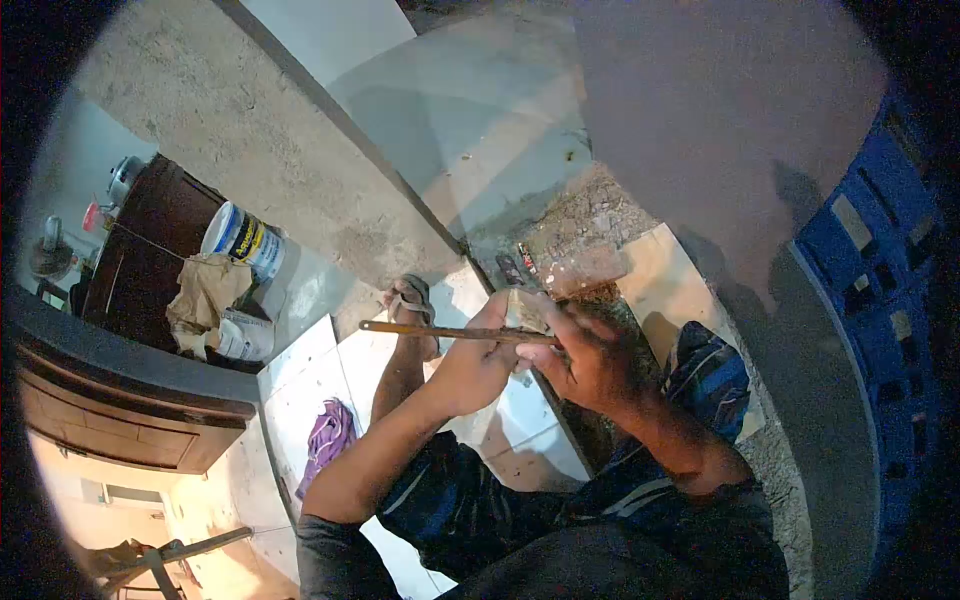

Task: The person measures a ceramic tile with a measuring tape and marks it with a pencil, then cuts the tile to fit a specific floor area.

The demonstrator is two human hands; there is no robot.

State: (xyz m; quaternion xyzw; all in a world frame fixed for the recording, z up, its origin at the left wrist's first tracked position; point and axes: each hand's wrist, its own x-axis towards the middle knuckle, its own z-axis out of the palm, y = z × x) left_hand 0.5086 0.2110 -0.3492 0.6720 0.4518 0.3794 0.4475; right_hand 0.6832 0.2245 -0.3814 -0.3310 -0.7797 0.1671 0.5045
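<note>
Fisheye view, heavy barrel distortion; black vignette rings the frame, straight edges bow near the rim. Overall dim with a cool bluish cast. Brightest patch is the warm doorway (pixel 130 500) lower left, slightly blown out. The pale floor tiles (pixel 320 380) reflect soft light. A broad shadow falls across the wall (pixel 700 130) upper right. Both hands look soft and slightly blurred; fine detail is smeared, noisy.
</note>
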